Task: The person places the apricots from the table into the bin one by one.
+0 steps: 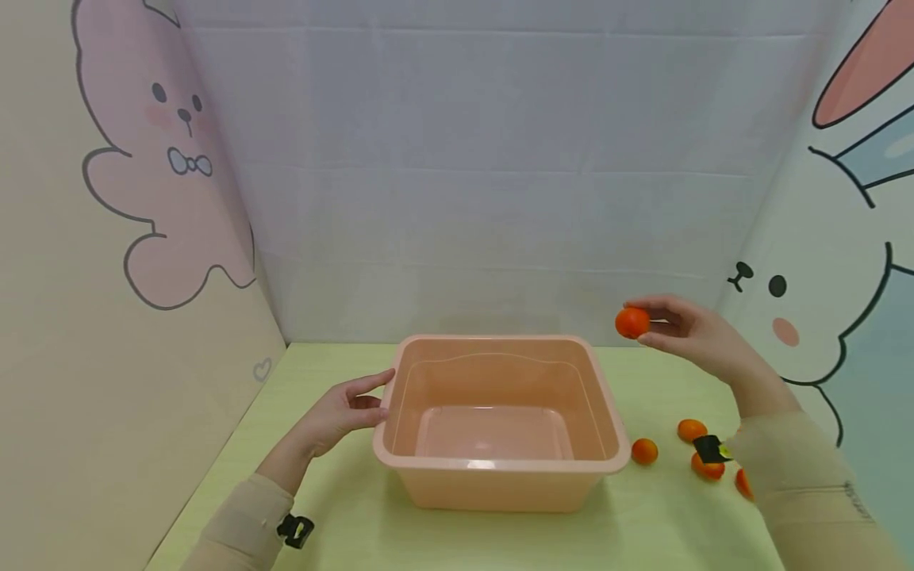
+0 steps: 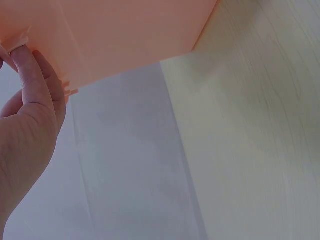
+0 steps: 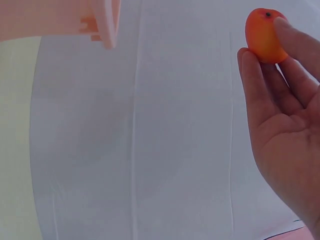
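- Peach plastic tub (image 1: 500,476), largest item, sitting mid-table on pale green tabletop (image 1: 343,515); nothing visible inside. Thin-walled, probably light and slightly flexy; smooth sides likely slick, so rolled rim looks the best purchase.
- Left hand (image 1: 343,412) resting against tub's left rim, fingers fairly straight, touching rather than clamped; wrist view shows fingertips (image 2: 22,60) at the rim edge.
- Right hand (image 1: 689,329) raised right of the tub's far corner, pinching a small orange fruit (image 1: 632,323) between thumb and fingertips (image 3: 287,32).
- Held fruit: small, round, glossy; likely light and firm-skinned but bruisable, prone to rolling. Fingertip pinch across the middle seems adequate.
- Loose fruits on table right of tub: one (image 1: 644,450) near tub wall, others (image 1: 691,430) further right, partly hidden by sleeve.
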The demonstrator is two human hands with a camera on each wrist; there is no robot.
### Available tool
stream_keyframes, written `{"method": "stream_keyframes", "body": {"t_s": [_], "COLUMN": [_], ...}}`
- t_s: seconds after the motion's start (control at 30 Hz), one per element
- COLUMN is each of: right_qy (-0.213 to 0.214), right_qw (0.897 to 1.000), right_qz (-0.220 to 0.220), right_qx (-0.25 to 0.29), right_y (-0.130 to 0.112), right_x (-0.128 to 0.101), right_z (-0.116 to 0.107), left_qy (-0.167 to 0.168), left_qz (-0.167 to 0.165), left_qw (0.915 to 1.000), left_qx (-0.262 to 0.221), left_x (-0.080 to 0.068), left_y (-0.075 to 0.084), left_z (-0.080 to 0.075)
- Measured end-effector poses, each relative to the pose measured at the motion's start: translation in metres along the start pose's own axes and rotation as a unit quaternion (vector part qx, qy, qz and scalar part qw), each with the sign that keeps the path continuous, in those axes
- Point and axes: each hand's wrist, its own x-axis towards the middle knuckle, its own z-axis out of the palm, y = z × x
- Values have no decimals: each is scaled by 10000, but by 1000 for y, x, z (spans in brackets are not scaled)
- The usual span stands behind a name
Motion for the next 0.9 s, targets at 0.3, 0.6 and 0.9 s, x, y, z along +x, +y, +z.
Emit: {"method": "stream_keyframes", "body": {"t_s": [0.3, 0.6, 0.9], "right_qy": [-105, -454, -898], "right_qw": [9994, 9988, 9940], "right_qz": [-229, 47, -23], "right_qx": [218, 168, 619], "right_y": [-21, -31, -37], "right_x": [33, 65, 90], "right_z": [15, 38, 70], "left_qy": [43, 23, 7], "left_qz": [-13, 16, 15], "left_qw": [10000, 10000, 10000], "left_qx": [69, 48, 66], "left_x": [0, -1, -1], "left_y": [-1, 0, 0], "left_z": [0, 0, -1]}}
